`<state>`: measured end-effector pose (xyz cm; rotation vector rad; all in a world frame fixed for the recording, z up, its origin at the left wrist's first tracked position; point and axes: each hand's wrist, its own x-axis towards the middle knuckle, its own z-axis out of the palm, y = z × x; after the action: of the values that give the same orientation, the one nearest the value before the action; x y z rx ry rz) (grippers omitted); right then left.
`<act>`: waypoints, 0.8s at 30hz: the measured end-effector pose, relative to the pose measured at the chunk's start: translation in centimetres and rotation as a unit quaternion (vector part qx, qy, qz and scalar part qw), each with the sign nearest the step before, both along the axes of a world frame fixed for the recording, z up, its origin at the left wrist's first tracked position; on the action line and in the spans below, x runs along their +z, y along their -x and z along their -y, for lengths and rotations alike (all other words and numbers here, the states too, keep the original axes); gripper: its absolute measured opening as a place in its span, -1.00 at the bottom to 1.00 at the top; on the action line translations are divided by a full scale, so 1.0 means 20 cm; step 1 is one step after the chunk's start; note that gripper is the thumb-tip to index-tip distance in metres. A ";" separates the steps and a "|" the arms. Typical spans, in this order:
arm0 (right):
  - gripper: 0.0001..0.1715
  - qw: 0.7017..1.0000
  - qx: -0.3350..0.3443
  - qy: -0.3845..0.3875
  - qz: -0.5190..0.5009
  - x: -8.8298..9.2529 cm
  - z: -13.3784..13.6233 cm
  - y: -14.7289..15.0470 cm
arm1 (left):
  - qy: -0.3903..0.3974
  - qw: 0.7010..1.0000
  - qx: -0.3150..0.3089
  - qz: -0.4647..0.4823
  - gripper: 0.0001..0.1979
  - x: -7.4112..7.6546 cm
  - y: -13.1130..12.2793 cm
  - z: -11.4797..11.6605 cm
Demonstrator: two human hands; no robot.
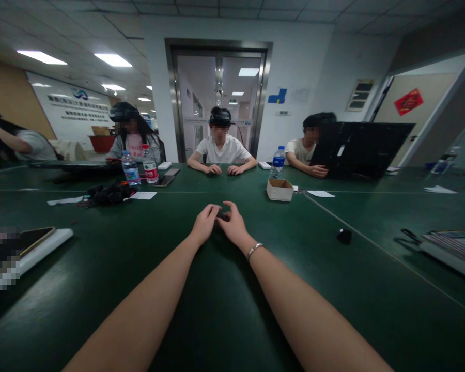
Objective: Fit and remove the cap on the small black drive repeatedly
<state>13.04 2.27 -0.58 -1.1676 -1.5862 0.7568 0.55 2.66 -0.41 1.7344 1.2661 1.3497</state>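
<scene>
My left hand (205,223) and my right hand (234,224) are close together over the middle of the green table (217,299). Both have curled fingers around a small dark thing (220,216), which is mostly hidden between them and too small to name. The fingertips nearly meet at its far side. A silver bracelet (254,251) circles my right wrist.
Beyond my hands stands an open cardboard box (279,192), with a water bottle (278,161) behind it. Left are two bottles, a phone (167,177) and a black cable bundle (110,194). A black object (344,236) lies right. Several people sit around the table.
</scene>
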 end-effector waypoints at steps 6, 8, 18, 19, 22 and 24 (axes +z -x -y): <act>-0.23 0.993 0.086 0.061 -0.057 -0.04 -0.02 0.04 | 0.019 0.996 0.076 -0.035 -0.63 0.00 0.02 0.00; -0.22 0.987 0.112 0.071 -0.085 -0.04 -0.02 0.04 | 0.018 0.988 0.137 -0.074 -0.63 0.00 0.08 0.00; -0.60 0.989 0.133 0.050 -0.038 -0.05 0.01 0.02 | 0.104 0.824 0.214 -0.514 -0.56 0.13 0.81 0.16; -0.63 0.989 0.133 0.053 -0.037 -0.04 0.01 0.02 | 0.128 0.810 0.229 -0.525 -0.55 0.15 0.92 0.20; -0.72 0.989 0.115 0.078 -0.053 0.04 0.04 0.05 | 0.164 0.782 0.267 -0.539 -0.52 0.15 1.24 0.32; -0.82 0.979 0.145 0.107 -0.092 0.18 0.12 0.11 | 0.184 0.770 0.321 -0.520 -0.48 0.13 1.40 0.38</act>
<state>10.93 -0.09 3.10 -0.9930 -1.5644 1.2169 -27.50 -5.03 2.25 1.8287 2.6980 0.1947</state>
